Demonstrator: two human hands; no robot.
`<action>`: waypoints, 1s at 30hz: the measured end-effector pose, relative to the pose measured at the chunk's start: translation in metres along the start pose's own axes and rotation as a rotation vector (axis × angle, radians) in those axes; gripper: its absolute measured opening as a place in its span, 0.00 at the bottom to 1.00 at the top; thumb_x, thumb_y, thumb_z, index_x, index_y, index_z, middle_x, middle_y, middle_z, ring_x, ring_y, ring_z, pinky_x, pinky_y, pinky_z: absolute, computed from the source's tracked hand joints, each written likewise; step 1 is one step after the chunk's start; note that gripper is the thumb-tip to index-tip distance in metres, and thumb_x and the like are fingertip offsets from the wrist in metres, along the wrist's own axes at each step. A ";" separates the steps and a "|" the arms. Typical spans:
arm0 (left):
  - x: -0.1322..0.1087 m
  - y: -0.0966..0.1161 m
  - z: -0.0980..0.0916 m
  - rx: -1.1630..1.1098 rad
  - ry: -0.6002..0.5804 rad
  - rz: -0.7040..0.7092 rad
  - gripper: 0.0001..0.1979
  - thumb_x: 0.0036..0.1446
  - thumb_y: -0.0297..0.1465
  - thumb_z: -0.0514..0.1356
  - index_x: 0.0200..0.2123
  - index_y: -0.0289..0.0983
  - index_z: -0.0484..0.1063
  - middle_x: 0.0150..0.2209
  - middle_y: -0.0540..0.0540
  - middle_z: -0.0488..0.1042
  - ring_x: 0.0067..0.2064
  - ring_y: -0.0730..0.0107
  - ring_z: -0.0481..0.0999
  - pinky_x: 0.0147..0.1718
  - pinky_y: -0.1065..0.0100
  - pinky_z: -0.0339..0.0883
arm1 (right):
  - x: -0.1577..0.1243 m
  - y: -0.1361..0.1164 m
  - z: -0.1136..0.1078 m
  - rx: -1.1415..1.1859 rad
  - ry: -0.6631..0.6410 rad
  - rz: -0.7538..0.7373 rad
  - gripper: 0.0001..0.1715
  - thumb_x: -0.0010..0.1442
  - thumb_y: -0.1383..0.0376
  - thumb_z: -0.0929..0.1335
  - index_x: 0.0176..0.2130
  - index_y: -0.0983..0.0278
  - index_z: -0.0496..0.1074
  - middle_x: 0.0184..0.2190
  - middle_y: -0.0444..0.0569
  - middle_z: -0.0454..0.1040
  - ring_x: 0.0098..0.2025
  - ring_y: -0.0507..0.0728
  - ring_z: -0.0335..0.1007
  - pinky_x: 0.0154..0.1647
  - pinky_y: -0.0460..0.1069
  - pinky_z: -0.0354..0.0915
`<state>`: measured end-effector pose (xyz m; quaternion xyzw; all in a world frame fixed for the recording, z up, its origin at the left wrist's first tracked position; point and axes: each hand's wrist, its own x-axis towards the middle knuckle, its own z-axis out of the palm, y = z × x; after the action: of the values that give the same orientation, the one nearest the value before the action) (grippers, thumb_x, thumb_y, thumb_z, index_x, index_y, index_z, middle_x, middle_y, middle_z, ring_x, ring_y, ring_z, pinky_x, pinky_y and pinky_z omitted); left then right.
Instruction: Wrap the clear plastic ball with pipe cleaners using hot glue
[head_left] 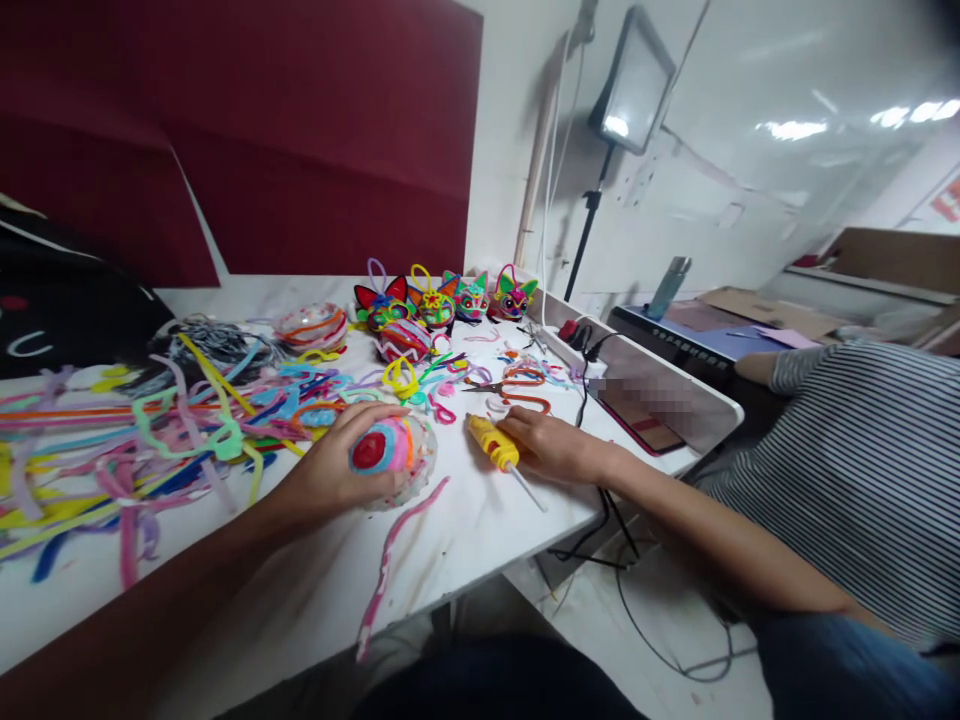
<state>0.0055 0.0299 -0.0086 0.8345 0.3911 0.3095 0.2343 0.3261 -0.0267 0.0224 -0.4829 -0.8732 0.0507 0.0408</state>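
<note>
My left hand point(352, 455) is wrapped round a clear, rounded plastic shell point(424, 465), partly covered with rings of pipe cleaner around a red centre. My right hand point(551, 443) is closed on a yellow hot glue gun point(489, 440) lying low over the white table, its nozzle pointing away to the left. A pale glue stick point(529, 488) pokes out of its back end. Between my hands and the table's front edge lies a loose pink pipe cleaner point(390, 550). Orange-handled scissors point(525, 378) rest just beyond the glue gun.
Tangled pipe cleaners point(180, 440) spread across the left side. Several decorated cat-like heads point(514, 298) line the back, near another wrapped shell point(311, 328). A phone-like device point(637, 415) and black cables point(585, 375) are at right, beside a person in a striped shirt point(840, 480).
</note>
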 end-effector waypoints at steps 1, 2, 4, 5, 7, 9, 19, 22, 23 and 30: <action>0.000 0.003 0.000 0.002 -0.003 0.000 0.38 0.48 0.53 0.67 0.60 0.44 0.71 0.62 0.42 0.69 0.64 0.41 0.68 0.64 0.49 0.62 | -0.001 0.000 -0.003 -0.001 -0.004 -0.009 0.19 0.62 0.70 0.73 0.53 0.70 0.72 0.49 0.61 0.75 0.48 0.61 0.75 0.52 0.55 0.70; 0.000 0.006 -0.001 0.004 -0.009 -0.004 0.38 0.47 0.52 0.67 0.60 0.43 0.71 0.62 0.41 0.69 0.64 0.41 0.68 0.65 0.49 0.61 | -0.002 0.000 -0.007 -0.003 -0.004 -0.016 0.21 0.61 0.71 0.74 0.53 0.70 0.73 0.50 0.61 0.76 0.51 0.63 0.75 0.54 0.57 0.70; 0.000 0.012 -0.001 0.008 -0.025 -0.016 0.38 0.47 0.50 0.67 0.60 0.42 0.70 0.62 0.40 0.68 0.65 0.42 0.67 0.65 0.48 0.61 | -0.005 -0.006 -0.015 -0.011 0.018 -0.021 0.22 0.60 0.73 0.73 0.54 0.69 0.74 0.52 0.63 0.76 0.56 0.67 0.72 0.59 0.62 0.67; 0.000 0.015 -0.001 0.011 -0.032 -0.021 0.38 0.46 0.49 0.67 0.60 0.42 0.70 0.61 0.40 0.68 0.65 0.41 0.67 0.65 0.48 0.60 | -0.006 -0.012 -0.018 -0.015 0.037 -0.022 0.22 0.60 0.74 0.72 0.54 0.69 0.74 0.53 0.64 0.75 0.57 0.68 0.71 0.60 0.64 0.65; 0.000 0.020 -0.001 0.014 -0.037 -0.028 0.38 0.45 0.47 0.67 0.60 0.42 0.69 0.61 0.40 0.68 0.66 0.41 0.66 0.65 0.47 0.60 | -0.004 -0.028 -0.023 0.006 0.084 -0.032 0.24 0.60 0.75 0.70 0.56 0.69 0.73 0.54 0.64 0.75 0.58 0.69 0.70 0.60 0.65 0.65; 0.000 0.024 -0.001 0.018 -0.027 -0.028 0.38 0.44 0.44 0.66 0.60 0.42 0.69 0.62 0.40 0.67 0.66 0.41 0.65 0.66 0.47 0.60 | 0.003 -0.047 -0.022 0.135 0.168 -0.053 0.24 0.62 0.73 0.70 0.58 0.69 0.71 0.54 0.62 0.75 0.57 0.66 0.72 0.58 0.61 0.67; 0.000 0.025 0.005 -0.038 -0.010 -0.136 0.45 0.42 0.43 0.65 0.65 0.36 0.63 0.63 0.36 0.68 0.64 0.39 0.68 0.63 0.46 0.62 | 0.046 -0.078 -0.004 0.437 0.182 0.070 0.28 0.61 0.64 0.74 0.58 0.71 0.71 0.52 0.61 0.79 0.51 0.63 0.78 0.48 0.54 0.71; -0.001 0.017 0.010 -0.082 0.022 -0.161 0.46 0.41 0.43 0.66 0.66 0.39 0.63 0.61 0.38 0.69 0.61 0.41 0.71 0.60 0.46 0.65 | 0.050 -0.078 -0.004 0.454 0.171 0.093 0.27 0.60 0.62 0.75 0.56 0.69 0.73 0.50 0.58 0.80 0.50 0.62 0.78 0.48 0.53 0.70; -0.002 0.015 0.011 -0.094 0.031 -0.167 0.47 0.40 0.43 0.67 0.66 0.40 0.63 0.60 0.38 0.70 0.60 0.42 0.72 0.59 0.47 0.66 | 0.051 -0.078 -0.003 0.456 0.170 0.100 0.27 0.59 0.62 0.75 0.56 0.69 0.73 0.50 0.57 0.80 0.50 0.62 0.78 0.49 0.54 0.70; -0.002 0.011 0.013 -0.139 0.023 -0.196 0.47 0.40 0.42 0.68 0.66 0.42 0.63 0.59 0.40 0.70 0.55 0.45 0.77 0.56 0.48 0.70 | 0.057 -0.077 0.003 0.461 0.153 0.131 0.29 0.58 0.64 0.76 0.58 0.67 0.72 0.49 0.55 0.81 0.48 0.61 0.79 0.48 0.53 0.69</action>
<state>0.0191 0.0195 -0.0117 0.7705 0.4511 0.3208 0.3162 0.2311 -0.0192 0.0304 -0.5188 -0.7998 0.2143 0.2126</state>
